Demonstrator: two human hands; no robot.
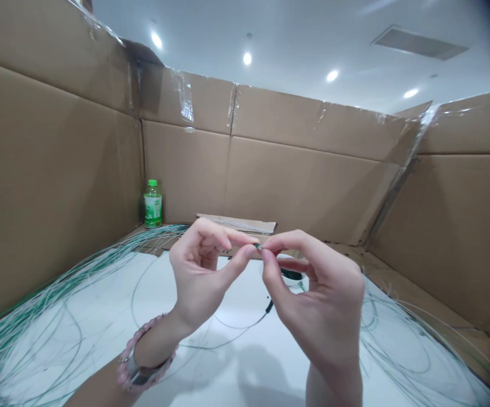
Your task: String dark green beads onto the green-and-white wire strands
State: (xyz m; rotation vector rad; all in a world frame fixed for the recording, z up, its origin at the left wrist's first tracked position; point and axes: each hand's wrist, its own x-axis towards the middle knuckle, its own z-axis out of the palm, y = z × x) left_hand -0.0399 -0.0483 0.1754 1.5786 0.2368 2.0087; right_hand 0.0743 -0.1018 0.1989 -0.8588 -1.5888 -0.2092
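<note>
My left hand point(202, 271) and my right hand point(319, 299) meet fingertip to fingertip in the middle of the view, above the white surface. Between their pinched thumbs and forefingers is a small dark green piece point(257, 246), mostly covered by the fingers, so its kind is unclear. Below them a thin wire point(245, 328) curves across the surface, with a short black sleeve point(269, 307) on its end near my right palm. Behind my right fingers stands a white bowl point(297, 282) holding dark material, partly hidden. A pink bead bracelet circles my left wrist.
Loose bundles of green and white wires point(28, 322) sweep along the left, and more wires point(402, 333) loop at the right. A green-capped bottle point(153, 204) stands in the back left corner. Cardboard walls point(296, 181) enclose the white work surface point(113, 288). A cardboard strip point(236, 223) lies at the back.
</note>
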